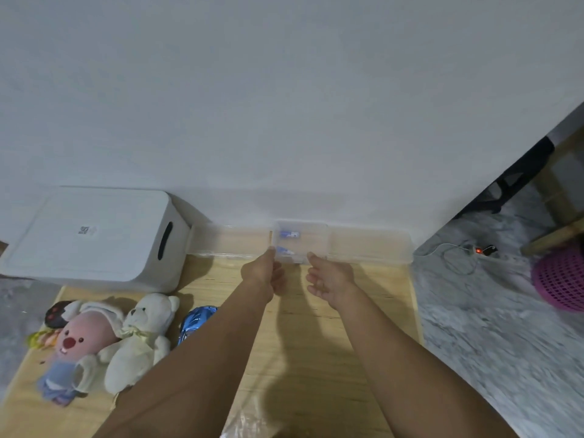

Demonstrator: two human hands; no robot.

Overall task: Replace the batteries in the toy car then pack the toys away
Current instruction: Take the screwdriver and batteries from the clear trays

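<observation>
Both hands reach forward to the small clear box (300,241) holding blue batteries (288,234) by the wall. The left hand (264,275) pinches its near-left corner; the right hand (330,278), fingers loosely curled, touches the near-right corner. The blue toy car (196,322) lies behind, nearer the left arm.

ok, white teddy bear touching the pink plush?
Touching. Head view shows the white teddy bear leaning against the pink plush, with its arm overlapping the plush's side and no gap between them.
</observation>
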